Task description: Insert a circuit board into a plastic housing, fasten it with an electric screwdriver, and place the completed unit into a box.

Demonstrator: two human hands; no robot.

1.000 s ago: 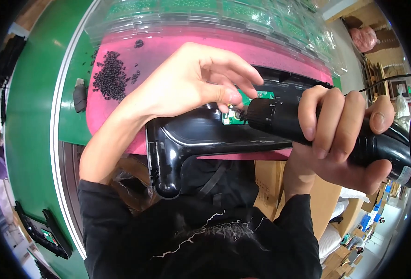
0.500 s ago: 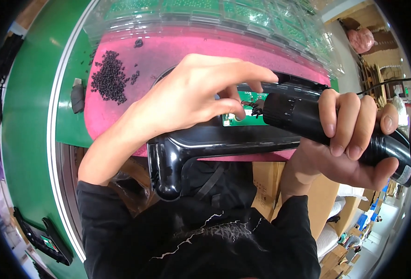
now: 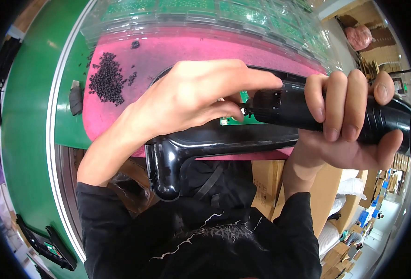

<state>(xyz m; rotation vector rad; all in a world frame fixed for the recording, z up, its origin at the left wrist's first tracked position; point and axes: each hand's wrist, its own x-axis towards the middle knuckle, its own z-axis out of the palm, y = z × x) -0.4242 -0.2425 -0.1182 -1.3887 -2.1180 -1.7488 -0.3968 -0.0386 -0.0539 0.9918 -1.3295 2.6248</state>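
My right hand [image 3: 349, 111] wraps round a black electric screwdriver [image 3: 289, 109], held almost level with its ringed nose pointing left. Small black screws [image 3: 248, 110] cluster at its tip. My left hand [image 3: 191, 95] pinches at this cluster with thumb and fingers, while its index finger reaches over the screwdriver's nose. Which screws the fingertips hold is partly hidden. Below both hands lies a black plastic housing [image 3: 224, 144] with a green circuit board [image 3: 231, 121] in it; the hands and the tool cover much of the board.
A pile of small black screws [image 3: 107, 80] lies on the pink mat [image 3: 145, 51], left of the housing. Clear plastic trays [image 3: 191, 23] with green boards stand behind. A dark wrapped piece [image 3: 76, 98] rests on the green table [image 3: 29, 121]. Another black housing [image 3: 47, 244] is at lower left.
The screwdriver's nose has moved slightly left and its rear end has swung up, so it lies more level. My left fingers are now closer round its tip.
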